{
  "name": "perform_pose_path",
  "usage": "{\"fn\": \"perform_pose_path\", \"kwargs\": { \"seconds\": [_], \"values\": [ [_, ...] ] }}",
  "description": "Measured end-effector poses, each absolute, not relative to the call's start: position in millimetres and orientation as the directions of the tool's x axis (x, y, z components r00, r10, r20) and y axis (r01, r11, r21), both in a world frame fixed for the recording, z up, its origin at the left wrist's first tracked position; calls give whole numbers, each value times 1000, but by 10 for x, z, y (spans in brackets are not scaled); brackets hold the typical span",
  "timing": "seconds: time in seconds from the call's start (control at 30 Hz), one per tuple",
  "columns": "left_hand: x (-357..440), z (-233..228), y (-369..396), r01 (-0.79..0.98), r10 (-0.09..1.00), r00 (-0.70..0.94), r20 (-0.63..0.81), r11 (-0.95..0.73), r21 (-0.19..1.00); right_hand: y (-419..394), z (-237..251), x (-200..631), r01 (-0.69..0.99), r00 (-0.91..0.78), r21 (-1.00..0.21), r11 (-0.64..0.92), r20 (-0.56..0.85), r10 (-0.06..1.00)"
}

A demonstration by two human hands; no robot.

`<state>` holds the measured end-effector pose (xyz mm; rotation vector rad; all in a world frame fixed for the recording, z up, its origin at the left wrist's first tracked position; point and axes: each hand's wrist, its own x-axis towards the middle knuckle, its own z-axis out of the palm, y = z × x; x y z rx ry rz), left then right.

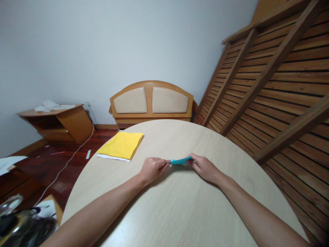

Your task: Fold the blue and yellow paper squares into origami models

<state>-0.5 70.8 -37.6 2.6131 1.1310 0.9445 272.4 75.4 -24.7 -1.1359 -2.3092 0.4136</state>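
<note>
Left hand (154, 169) and right hand (205, 167) pinch the teal piece (181, 160) at frame centre; light, even pressure should avoid creases.

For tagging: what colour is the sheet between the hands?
The sheet is teal, clearest in head view.

pale wall (144, 41), reddish floor (61, 183), probably wood, padded headboard (149, 97), slatted wooden panel (282, 85)

Left hand (153, 169) and right hand (205, 168) pinch near each other, arms (110, 203) angled inward.
</note>
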Motion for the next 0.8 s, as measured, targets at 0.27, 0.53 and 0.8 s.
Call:
{"fn": "perform_pose_path", "kwargs": {
  "seconds": [0.27, 0.53, 0.8],
  "values": [
    [110, -285, 604, 418, 828, 275, 489, -561, 715, 645, -28, 2693, 517, -407, -643, 566, 397, 823],
    [212, -301, 611, 4, 944, 242, 223, -231, 973, 650, -62, 2540, 391, -200, -813, 431, 383, 902],
    [226, -344, 640, 29, 949, 259, 179, -193, 981, 627, -203, 2305, 137, -115, -947, 292, 277, 954]
  ]
}}
